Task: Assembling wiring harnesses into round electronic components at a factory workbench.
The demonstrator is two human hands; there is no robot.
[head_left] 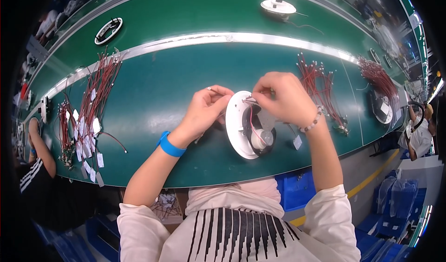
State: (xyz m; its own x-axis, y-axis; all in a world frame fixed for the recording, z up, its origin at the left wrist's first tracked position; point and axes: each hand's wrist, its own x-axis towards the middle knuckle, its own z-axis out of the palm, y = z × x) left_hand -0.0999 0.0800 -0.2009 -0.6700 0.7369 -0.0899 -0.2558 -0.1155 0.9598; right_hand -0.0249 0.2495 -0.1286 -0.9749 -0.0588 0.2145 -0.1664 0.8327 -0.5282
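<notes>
A round white lamp housing (pixel 237 127) stands tilted on its edge on the green bench (pixel 176 76), its open side with a metal bracket and a small white cylinder facing right. My left hand (pixel 206 108) grips the housing's left rim and pinches a thin red wire with a pale tip. My right hand (pixel 281 97), with a bead bracelet at the wrist, holds a red wire at the top of the housing's inside. A small white tag (pixel 297 142) hangs below it.
Bundles of red tagged wires (pixel 88 118) lie at my left, more red wires (pixel 320 88) at my right. Other round housings (pixel 278 6) (pixel 108 30) sit on the far belt. Other people work at both ends of the bench. Blue crates (pixel 297 192) stand below.
</notes>
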